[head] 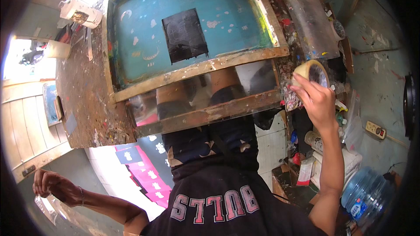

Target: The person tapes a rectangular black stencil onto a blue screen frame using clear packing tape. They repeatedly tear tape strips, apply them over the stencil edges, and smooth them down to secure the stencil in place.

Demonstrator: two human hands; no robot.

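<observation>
A roll of packing tape (310, 72) is gripped in my right hand (313, 100) near the table's right side. My left hand (54, 186) is out at the lower left, its fingers curled; a clear plastic thing (47, 208) shows just below it, and whether the hand touches it I cannot tell. Before me a wooden-framed printing screen (197, 68) with blue-green mesh lies on the table. A black rectangular patch (185, 36) sits on the mesh, among small pale stencil shapes. Below the screen's near edge is a reflective glass surface (249, 78).
Paint-stained table (88, 105) carries a white plastic container (80, 11) and a metal strip (89, 44) at left. A curved clear sheet (308, 16) lies at right. A large blue water bottle (367, 193) and power strip (375, 130) are at lower right. Printed pink pieces (147, 170) lie below left.
</observation>
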